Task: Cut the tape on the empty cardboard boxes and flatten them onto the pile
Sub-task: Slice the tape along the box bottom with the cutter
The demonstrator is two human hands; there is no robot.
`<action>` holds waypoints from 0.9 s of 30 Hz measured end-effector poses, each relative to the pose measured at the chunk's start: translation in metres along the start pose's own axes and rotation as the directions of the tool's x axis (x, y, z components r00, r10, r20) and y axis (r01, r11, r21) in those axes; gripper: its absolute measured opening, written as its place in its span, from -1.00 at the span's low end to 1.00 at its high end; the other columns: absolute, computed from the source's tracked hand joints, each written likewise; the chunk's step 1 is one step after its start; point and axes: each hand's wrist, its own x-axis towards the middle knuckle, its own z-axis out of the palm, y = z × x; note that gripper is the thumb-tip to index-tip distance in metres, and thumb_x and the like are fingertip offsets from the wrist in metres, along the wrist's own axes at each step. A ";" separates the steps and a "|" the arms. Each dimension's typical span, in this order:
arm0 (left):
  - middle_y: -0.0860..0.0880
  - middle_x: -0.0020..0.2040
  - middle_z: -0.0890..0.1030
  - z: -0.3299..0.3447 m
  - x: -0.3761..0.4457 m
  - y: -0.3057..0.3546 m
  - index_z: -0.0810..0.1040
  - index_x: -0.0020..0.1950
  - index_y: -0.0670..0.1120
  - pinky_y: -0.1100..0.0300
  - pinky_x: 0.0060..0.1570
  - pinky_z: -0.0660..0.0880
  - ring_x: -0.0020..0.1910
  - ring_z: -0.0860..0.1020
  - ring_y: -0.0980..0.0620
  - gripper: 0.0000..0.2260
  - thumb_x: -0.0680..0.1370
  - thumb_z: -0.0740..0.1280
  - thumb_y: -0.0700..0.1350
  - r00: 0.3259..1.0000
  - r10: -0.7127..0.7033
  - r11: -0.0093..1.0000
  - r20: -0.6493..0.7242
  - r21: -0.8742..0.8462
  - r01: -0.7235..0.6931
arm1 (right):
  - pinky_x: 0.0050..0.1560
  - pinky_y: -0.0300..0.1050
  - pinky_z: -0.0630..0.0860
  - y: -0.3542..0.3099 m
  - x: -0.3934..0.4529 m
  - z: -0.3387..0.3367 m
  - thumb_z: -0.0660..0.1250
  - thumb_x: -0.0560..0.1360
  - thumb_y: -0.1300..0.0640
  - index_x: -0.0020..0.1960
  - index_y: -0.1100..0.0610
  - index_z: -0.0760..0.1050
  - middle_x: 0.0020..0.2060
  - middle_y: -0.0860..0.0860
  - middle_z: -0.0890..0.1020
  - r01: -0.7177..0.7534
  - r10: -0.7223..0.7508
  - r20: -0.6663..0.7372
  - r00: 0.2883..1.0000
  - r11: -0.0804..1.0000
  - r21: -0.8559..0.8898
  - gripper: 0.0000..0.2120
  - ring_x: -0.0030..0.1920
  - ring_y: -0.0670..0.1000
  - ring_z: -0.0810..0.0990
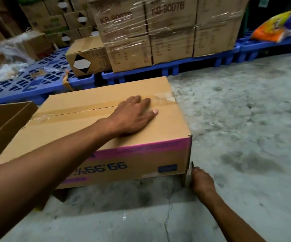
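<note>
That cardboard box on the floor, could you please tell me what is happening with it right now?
A person is working on the cardboard box, which sits upside down on the concrete floor. The left hand lies flat on its top, next to the tape along the seam, which looks uncut. The right hand grips a small blade at the box's near right corner. Wrapped boxes stand behind on blue pallets.

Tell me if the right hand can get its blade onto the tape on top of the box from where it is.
Probably yes. The right hand with its blade sits low at the box's near right corner; the tape lies uncovered except where the left hand presses.
</note>
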 end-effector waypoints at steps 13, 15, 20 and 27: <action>-0.11 0.55 0.16 -0.008 0.078 0.010 0.16 0.54 0.02 0.01 0.44 0.09 0.52 0.12 -0.08 -0.45 0.60 0.06 0.22 0.999 -0.048 0.992 0.007 -0.113 0.049 | -0.34 -0.15 0.36 -0.054 0.040 -0.210 0.20 0.53 0.02 -0.19 0.22 0.61 -0.36 0.08 0.59 0.124 0.016 -0.179 0.984 0.655 0.746 -0.67 -0.37 0.03 0.50; -0.08 0.56 0.11 0.000 0.085 0.010 0.14 0.54 0.06 0.04 0.46 0.03 0.53 0.07 -0.04 -0.47 0.61 0.05 0.21 0.999 -0.030 0.992 -0.032 -0.125 0.026 | -0.28 -0.14 0.38 -0.069 0.043 -0.241 0.25 0.53 -0.10 -0.18 0.21 0.61 -0.32 0.06 0.60 0.272 -0.089 -0.310 0.947 0.736 0.620 -0.61 -0.28 0.01 0.52; -0.03 0.57 0.09 0.014 0.096 0.003 0.11 0.54 0.11 0.05 0.47 -0.02 0.55 0.03 0.00 -0.51 0.62 0.00 0.20 0.996 0.004 0.996 -0.094 -0.083 -0.012 | -0.23 -0.17 0.43 -0.091 0.058 -0.266 0.33 0.48 -0.09 -0.15 0.26 0.61 -0.27 0.09 0.67 0.344 -0.149 -0.390 0.909 0.794 0.501 -0.62 -0.18 0.01 0.58; -0.02 0.59 -0.05 0.016 0.097 0.000 -0.03 0.56 0.13 0.05 0.51 -0.10 0.56 -0.07 0.01 -0.49 0.62 -0.09 0.21 1.000 0.013 0.999 -0.021 -0.037 -0.014 | -0.26 -0.17 0.41 -0.084 0.064 -0.242 0.36 0.47 -0.11 -0.23 0.21 0.62 -0.44 -0.10 0.52 0.439 -0.293 -0.361 0.885 0.784 0.440 -0.63 -0.35 -0.13 0.47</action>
